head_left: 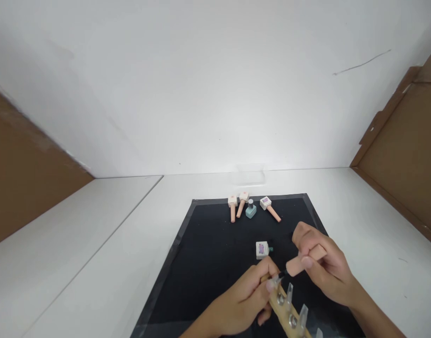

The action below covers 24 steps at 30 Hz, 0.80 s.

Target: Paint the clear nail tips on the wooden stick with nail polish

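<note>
My left hand (248, 295) is closed around the far end of a wooden nail tip stand (280, 310), its thumb and finger at the first tip. Several clear false nails (290, 296) stick up from metal holders along the wood. Between the fingers of my right hand (322, 263) is a nail polish brush with a peach cap (308, 260); its dark bristle end meets the false nail beside my left fingertips. An open white polish bottle (262, 250) with a dark green neck lies on the black mat just beyond my hands.
At the mat's (208, 244) far edge lie white bottles with peach caps (232, 202), (266, 203) and a small teal bottle (251, 212). A clear tray (249, 177) sits behind them. Brown cardboard (401, 131) borders both sides; a white wall (215, 94) closes the back.
</note>
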Each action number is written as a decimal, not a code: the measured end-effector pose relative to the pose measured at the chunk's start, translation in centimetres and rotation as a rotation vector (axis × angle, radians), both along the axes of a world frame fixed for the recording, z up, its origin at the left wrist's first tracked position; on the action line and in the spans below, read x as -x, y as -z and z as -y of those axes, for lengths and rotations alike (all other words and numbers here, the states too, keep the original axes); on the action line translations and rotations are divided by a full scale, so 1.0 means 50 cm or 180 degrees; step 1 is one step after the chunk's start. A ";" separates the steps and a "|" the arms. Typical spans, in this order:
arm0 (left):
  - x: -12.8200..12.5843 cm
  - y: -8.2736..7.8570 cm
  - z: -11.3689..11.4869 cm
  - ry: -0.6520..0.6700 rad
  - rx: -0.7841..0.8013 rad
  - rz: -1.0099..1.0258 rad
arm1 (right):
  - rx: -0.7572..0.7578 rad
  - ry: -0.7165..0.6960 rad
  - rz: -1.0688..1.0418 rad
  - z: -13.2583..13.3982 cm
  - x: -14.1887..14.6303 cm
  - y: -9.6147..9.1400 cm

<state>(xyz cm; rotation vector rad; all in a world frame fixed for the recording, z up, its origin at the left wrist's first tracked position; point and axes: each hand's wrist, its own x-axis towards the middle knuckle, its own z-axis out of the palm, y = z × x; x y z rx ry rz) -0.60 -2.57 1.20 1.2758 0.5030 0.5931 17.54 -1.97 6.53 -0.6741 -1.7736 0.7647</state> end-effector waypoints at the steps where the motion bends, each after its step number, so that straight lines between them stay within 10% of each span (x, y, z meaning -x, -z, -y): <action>1: 0.000 0.001 0.000 0.0005 -0.0008 0.0003 | 0.0005 -0.0010 -0.0008 0.000 0.000 0.002; 24: 0.005 -0.003 -0.002 0.0063 -0.0225 -0.0100 | 0.0151 -0.0033 -0.0163 -0.002 0.001 0.006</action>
